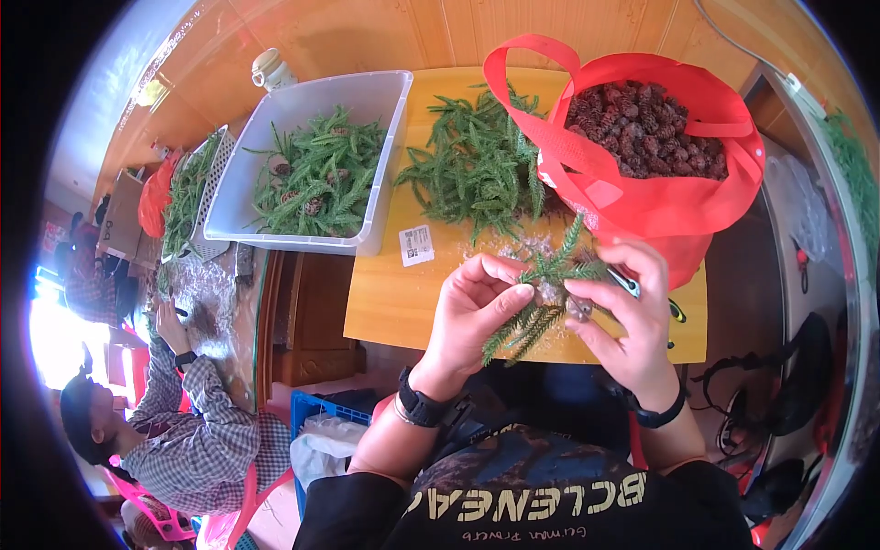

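Over the front of the yellow table, my left hand (477, 316) pinches a green artificial pine sprig (553, 268) between thumb and fingers. Some of its needled branches hang down below the thumb. Close on its right, my right hand (628, 316) is closed, thumb and fingers around a small grey-brown piece (579, 308) that looks like a pine cone, against the sprig's middle. A tool with a pale teal handle (624, 280) shows behind the right fingers; whether they touch it I cannot tell. Behind my hands lies a heap of green pine sprigs (477, 165).
A red bag (642, 206) full of brown pine cones (642, 128) stands at the back right. On the left is a clear plastic bin (293, 242) with sprigs and cones. A white label (416, 246) lies between. Another person (197, 431) sits at a table further left.
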`<state>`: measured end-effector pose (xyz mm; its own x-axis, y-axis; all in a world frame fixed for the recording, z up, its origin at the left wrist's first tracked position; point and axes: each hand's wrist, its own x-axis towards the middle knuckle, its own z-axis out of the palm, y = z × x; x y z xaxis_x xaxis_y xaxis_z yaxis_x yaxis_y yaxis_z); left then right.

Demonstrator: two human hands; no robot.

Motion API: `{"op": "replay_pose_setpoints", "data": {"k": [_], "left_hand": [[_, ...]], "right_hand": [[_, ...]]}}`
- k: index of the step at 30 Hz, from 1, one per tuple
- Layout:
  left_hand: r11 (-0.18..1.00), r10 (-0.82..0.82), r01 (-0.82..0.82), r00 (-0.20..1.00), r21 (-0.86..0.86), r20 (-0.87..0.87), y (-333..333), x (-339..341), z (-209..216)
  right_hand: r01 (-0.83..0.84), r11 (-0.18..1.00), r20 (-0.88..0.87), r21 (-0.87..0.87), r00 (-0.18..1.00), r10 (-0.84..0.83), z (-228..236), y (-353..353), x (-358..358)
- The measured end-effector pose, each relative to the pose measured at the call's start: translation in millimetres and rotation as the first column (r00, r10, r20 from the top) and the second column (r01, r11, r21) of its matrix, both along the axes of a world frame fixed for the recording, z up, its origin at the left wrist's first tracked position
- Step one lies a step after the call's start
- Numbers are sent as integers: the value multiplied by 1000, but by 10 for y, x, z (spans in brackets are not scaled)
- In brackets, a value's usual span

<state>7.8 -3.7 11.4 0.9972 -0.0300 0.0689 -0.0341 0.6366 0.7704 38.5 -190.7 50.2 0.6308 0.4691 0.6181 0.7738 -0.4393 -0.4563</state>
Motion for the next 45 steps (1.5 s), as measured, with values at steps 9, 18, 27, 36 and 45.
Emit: {"op": "replay_pose_setpoints", "data": {"k": [9,18,27,36,45], "left_hand": [[994,108,-108,994,-3,-3,-61,1,44],[996,88,-88,996,-4,2,-45,-27,14],[998,46,-47,999,-37,-29,-88,-40,11],[996,48,-44,998,-75,52,-83,-32,-43],[1000,18,-17,1000,-19,14,-72,-68,18]], "right_hand": [[-83,986,-220,143,969,113,-13,42,-204],[-59,990,-262,125,961,91,-75,120,-155],[-13,991,-224,131,974,42,-93,158,-129],[-1,975,-277,224,959,65,-78,223,-109],[16,972,-312,236,948,60,-28,239,-119]]}}
